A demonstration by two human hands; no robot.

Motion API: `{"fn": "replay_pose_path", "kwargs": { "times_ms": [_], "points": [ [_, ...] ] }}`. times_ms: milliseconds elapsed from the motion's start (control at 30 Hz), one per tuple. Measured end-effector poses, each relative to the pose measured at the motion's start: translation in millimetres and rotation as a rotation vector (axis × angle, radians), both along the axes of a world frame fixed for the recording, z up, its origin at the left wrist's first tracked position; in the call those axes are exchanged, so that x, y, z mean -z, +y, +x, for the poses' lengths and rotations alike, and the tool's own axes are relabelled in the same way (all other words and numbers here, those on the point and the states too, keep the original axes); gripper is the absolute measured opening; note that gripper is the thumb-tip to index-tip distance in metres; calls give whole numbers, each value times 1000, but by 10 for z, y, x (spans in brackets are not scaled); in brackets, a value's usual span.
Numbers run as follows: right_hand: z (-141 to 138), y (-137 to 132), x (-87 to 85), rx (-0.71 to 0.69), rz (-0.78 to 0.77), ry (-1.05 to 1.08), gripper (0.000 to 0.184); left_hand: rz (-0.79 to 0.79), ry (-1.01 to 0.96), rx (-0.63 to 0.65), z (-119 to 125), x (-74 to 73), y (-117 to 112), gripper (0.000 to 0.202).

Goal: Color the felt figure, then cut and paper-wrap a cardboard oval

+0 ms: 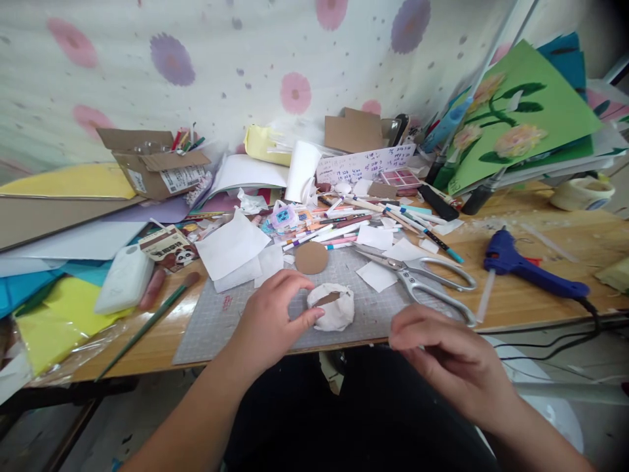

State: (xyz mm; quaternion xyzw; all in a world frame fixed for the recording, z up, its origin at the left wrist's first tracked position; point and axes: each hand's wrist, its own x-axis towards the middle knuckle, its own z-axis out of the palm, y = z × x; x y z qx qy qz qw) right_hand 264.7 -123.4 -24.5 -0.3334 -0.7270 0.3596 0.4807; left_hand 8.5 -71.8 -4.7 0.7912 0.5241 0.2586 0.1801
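My left hand (pixel 275 321) rests on the grey cutting mat (pixel 216 321), its thumb and fingers curled against a small ring wrapped in white paper (pixel 333 306). The ring lies on the mat near the front edge. My right hand (pixel 447 357) hovers just off the table's front edge, fingers bent together in a loose pinch; I cannot make out anything between them. A brown cardboard disc (pixel 311 257) lies on the mat just behind the ring. Silver scissors (pixel 422 275) lie to the right of the ring, blades pointing left.
A blue glue gun (pixel 531 269) lies at the right, cord hanging off the table. Several markers (pixel 344 226) and paper scraps crowd the middle. A cardboard box (pixel 154 164), coloured sheets, a white case (pixel 124 278) and a paintbrush (pixel 147 324) sit left. Green flower artwork (pixel 521 111) leans back right.
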Motion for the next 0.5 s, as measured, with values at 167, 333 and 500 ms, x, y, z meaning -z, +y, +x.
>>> {"fn": "replay_pose_path", "kwargs": {
  "times_ms": [167, 333, 500],
  "points": [
    [45, -147, 76, -7, 42, -239, 33, -79, 144, 2, 85, 137, 88, 30],
    [-96, -37, 148, 203, 16, -332, 20, -82, 114, -41, 148, 198, 143, 34],
    [-339, 193, 183, 310, -29, -389, 29, -44, 64, -49, 147, 222, 83, 26]
  ]
}}
